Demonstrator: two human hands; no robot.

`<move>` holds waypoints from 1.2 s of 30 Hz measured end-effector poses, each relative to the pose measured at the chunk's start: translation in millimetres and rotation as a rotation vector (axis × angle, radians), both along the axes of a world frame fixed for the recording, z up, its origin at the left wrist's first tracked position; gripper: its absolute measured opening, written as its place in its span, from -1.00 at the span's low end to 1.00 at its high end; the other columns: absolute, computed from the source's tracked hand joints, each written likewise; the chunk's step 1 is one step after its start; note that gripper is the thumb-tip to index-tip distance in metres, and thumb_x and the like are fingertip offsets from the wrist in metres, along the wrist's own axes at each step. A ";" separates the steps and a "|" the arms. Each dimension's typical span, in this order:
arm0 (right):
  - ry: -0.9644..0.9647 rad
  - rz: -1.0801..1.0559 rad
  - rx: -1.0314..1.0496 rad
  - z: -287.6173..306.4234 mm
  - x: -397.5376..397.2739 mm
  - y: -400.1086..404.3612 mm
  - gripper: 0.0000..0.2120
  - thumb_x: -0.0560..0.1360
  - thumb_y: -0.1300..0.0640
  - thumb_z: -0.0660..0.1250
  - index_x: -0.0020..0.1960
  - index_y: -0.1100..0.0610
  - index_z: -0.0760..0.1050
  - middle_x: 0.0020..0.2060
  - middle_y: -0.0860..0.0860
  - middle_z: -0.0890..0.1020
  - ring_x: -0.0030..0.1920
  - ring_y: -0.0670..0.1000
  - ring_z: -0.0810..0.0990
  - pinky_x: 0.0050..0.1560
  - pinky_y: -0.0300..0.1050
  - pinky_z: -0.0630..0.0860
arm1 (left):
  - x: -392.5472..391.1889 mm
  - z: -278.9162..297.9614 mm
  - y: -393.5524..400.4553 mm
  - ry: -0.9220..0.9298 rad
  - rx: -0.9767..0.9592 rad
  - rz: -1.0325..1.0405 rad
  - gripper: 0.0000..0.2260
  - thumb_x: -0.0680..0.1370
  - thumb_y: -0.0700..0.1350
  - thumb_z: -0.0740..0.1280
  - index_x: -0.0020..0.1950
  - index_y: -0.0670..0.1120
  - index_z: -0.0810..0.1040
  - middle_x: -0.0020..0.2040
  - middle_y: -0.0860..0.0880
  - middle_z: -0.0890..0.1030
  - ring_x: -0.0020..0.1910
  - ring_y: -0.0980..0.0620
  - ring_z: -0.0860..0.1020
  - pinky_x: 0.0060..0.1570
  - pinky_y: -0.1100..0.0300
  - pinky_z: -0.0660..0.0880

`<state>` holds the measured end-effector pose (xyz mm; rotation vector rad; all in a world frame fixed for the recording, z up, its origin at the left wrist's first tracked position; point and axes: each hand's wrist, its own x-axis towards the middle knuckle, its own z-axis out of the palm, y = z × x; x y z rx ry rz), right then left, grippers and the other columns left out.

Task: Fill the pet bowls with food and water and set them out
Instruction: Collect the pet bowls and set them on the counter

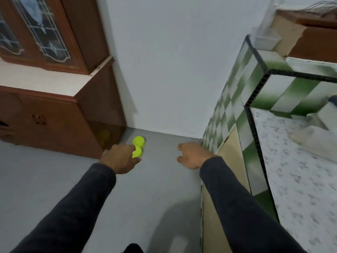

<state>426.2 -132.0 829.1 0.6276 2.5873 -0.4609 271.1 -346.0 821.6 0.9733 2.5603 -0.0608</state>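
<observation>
A lime-green double pet bowl (139,141) is down by the grey floor (160,179), close to the corner where the wooden cabinet meets the white wall. My left hand (120,157) reaches out to it, thumb and fingers curled round the nearer cup, which it partly hides. The farther cup is in plain sight; what it holds cannot be made out. My right hand (193,155) hovers to the right of the bowl, apart from it, with its fingers loosely curled and nothing in them.
A brown wooden cabinet (54,121) with glass doors stands on the left. On the right is a counter with green-and-white tiles (235,114) and a speckled top (295,170). The white wall (173,70) closes the back.
</observation>
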 end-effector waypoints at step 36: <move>-0.142 0.101 -0.210 -184.8 -439.0 214.5 -0.50 0.53 -0.07 0.24 0.39 0.15 0.40 0.36 0.17 0.49 0.35 0.23 0.46 0.33 0.16 0.45 | -383.9 -192.0 157.7 -0.244 -0.080 0.232 -0.51 0.64 0.18 0.27 0.52 0.00 0.40 0.44 -0.12 0.48 0.39 -0.16 0.47 0.34 -0.05 0.45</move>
